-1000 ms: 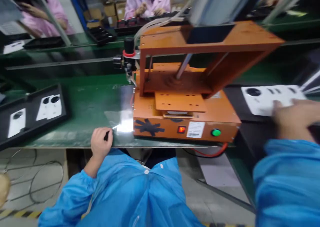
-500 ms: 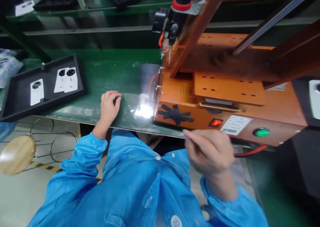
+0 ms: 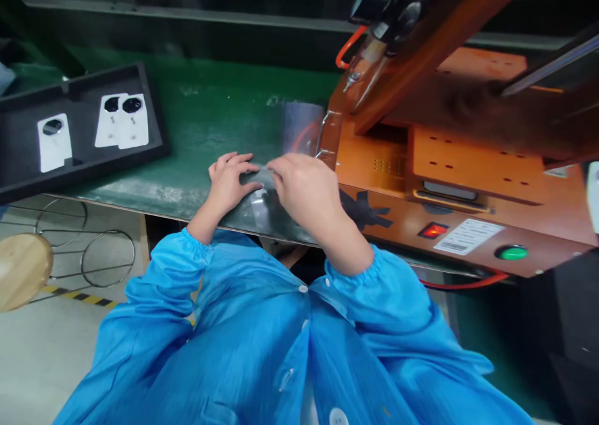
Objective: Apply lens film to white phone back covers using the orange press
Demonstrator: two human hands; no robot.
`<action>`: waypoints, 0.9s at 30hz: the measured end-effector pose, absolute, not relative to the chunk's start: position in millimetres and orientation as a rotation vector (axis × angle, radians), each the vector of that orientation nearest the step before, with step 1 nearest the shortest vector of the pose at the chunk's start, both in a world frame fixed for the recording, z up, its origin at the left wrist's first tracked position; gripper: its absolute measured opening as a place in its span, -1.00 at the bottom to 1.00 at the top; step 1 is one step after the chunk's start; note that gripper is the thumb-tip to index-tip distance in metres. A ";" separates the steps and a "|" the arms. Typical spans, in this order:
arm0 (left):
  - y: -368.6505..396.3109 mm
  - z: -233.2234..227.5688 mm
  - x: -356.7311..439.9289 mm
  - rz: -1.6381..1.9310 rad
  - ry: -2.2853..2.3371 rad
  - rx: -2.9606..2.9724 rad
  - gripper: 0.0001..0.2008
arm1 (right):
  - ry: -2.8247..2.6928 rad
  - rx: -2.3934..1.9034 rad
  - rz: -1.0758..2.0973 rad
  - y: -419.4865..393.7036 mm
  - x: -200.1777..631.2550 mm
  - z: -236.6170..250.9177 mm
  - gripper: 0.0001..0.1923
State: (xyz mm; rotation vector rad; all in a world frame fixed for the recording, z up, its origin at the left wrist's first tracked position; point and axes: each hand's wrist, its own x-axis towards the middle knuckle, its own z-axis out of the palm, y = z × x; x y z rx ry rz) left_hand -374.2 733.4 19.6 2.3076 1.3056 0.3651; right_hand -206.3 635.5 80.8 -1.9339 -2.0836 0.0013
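My left hand (image 3: 229, 185) lies on the clear film sheet (image 3: 262, 210) at the near edge of the green bench (image 3: 196, 131), fingers spread flat; my right hand (image 3: 306, 191) meets it there, fingertips pinched on the film; film sits just left of the orange press (image 3: 449, 181); farther left, a black tray (image 3: 154, 125) holds white covers (image 3: 121, 120).

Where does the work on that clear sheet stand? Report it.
Done: three white plates lie in the black tray. In hand: the left hand and right hand meet on the clear sheet beside the orange machine. Left: the machine's slot looks unloaded.
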 end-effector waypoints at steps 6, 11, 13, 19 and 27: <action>731.3 20.1 -374.2 0.436 1.318 2.228 -0.48 | -2.133 -1.983 0.267 684.5 -219.9 42.9 -0.46; 730.9 13.5 -373.6 0.531 1.323 2.212 -0.86 | -2.089 -1.922 0.196 682.4 -219.8 37.4 -0.49; 731.5 10.3 -372.3 0.547 1.341 2.210 -0.95 | -2.153 -1.908 0.169 680.5 -220.7 43.4 -0.57; 731.9 4.0 -369.5 0.573 1.333 2.242 -0.90 | -2.353 -1.923 0.049 673.7 -222.4 60.2 -0.65; 730.3 -3.1 -371.4 0.630 1.369 2.257 -0.89 | -2.483 -1.836 -0.067 676.1 -226.5 66.7 -0.65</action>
